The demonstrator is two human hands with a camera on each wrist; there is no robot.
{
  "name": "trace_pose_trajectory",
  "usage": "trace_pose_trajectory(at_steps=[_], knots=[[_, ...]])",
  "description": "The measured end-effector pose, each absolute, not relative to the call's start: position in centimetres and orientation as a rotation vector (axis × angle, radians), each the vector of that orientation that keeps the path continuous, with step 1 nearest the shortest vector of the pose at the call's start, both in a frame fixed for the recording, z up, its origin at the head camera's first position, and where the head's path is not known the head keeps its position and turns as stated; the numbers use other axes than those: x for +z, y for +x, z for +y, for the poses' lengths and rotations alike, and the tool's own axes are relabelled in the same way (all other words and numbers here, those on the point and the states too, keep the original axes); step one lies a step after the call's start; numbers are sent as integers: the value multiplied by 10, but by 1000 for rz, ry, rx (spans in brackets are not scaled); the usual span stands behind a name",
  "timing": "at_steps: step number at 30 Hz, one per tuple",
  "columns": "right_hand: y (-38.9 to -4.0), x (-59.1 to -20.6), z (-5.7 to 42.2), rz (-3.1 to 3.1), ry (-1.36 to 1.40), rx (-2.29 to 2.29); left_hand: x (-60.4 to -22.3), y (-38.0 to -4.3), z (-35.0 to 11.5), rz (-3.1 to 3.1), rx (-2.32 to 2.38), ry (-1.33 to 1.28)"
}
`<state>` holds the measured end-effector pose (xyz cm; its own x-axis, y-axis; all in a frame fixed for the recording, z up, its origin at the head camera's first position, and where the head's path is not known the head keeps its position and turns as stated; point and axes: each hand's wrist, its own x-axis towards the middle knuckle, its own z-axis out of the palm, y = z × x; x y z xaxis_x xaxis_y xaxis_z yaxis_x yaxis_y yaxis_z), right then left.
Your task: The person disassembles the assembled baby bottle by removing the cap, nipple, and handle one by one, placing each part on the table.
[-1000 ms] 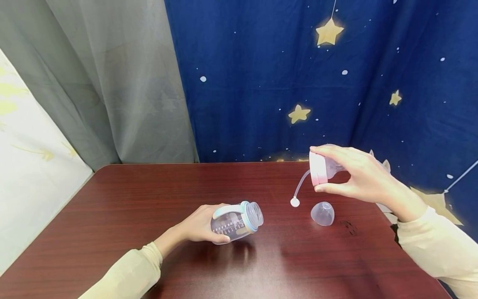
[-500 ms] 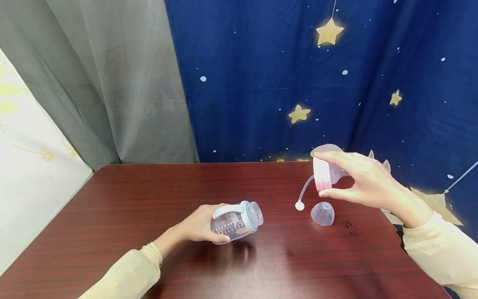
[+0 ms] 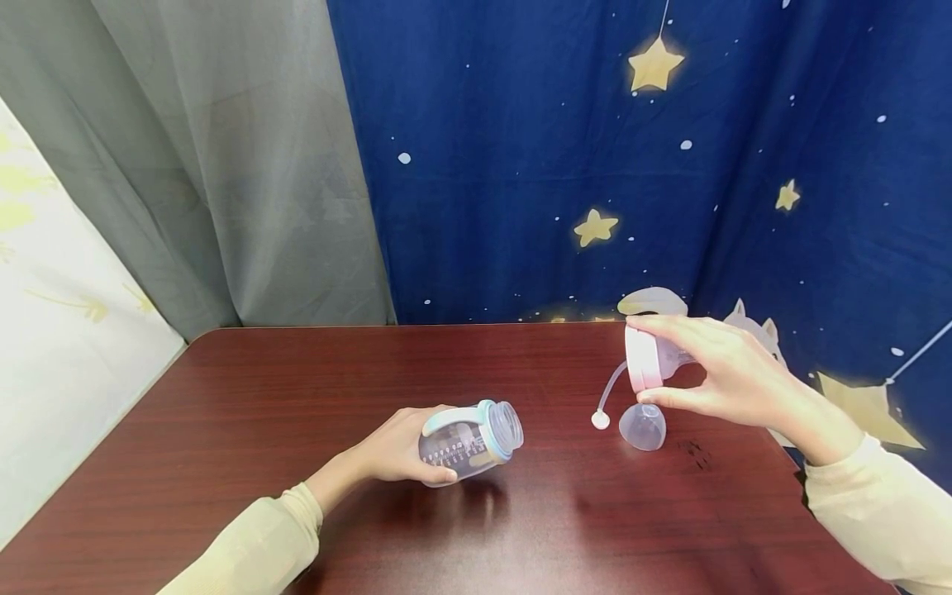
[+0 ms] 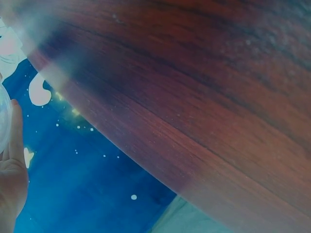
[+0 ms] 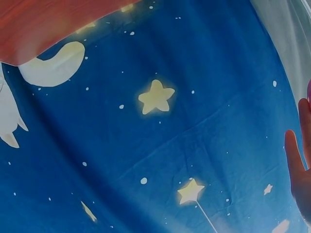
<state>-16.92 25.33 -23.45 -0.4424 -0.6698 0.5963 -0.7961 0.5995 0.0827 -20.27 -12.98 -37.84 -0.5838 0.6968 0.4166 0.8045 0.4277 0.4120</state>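
My left hand (image 3: 402,446) grips a clear baby bottle (image 3: 455,446) with a pale blue collar and handle. The bottle lies tilted, its uncapped threaded mouth pointing right. Above the table on the right, my right hand (image 3: 732,368) holds a baby bottle's nipple top by its pink and white ring (image 3: 643,359), between thumb and fingers. From the ring a thin straw (image 3: 611,387) hangs down to a small white weight (image 3: 600,420). A clear domed cap (image 3: 644,431) stands on the table just below that hand. Each wrist view catches only part of its hand at the edge.
The dark red wooden table (image 3: 297,397) reaches back to a grey curtain (image 3: 275,182) and a blue star-printed curtain (image 3: 506,182). A pale patterned sheet (image 3: 59,314) hangs at the left. Dark marks (image 3: 695,451) show on the tabletop right of the cap.
My right hand has moved slightly right and down with the nipple top, bringing the ring close above the domed cap. The left hand and the bottle have stayed in place.
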Motion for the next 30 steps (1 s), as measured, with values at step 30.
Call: trace_pose_trajectory(at_steps=[30], knots=[[-166,-261,259,-2288,1136,196,-378,-201,-131,-2492,-870,-1335]])
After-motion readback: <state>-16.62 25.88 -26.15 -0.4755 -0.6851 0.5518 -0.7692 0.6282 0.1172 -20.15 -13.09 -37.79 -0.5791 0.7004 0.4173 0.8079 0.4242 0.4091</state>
